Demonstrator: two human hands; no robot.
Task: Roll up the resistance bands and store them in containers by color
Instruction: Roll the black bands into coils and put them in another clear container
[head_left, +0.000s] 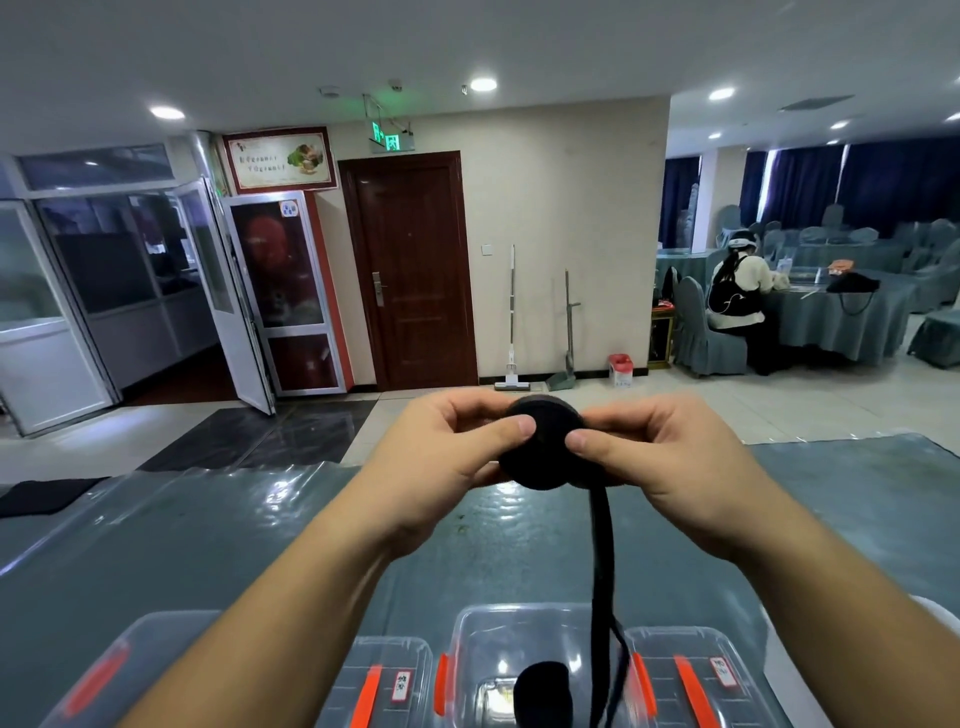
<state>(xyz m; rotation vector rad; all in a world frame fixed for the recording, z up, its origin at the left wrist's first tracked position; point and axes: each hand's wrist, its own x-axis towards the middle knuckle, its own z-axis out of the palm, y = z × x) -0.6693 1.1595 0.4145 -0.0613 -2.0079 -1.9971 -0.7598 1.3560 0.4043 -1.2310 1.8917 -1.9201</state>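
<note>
A black resistance band is wound into a thick roll held up above the table. My left hand grips the roll from the left, thumb pressed on its face. My right hand pinches it from the right, thumb on the front. The band's loose tail hangs straight down from the roll into the open clear container at the near edge. Another rolled black band lies inside that container.
Lidded clear containers with orange clasps stand left and right of the open one, with a further lidded one at far left. The table has a teal cloth under glossy plastic. A seated person is at a far table.
</note>
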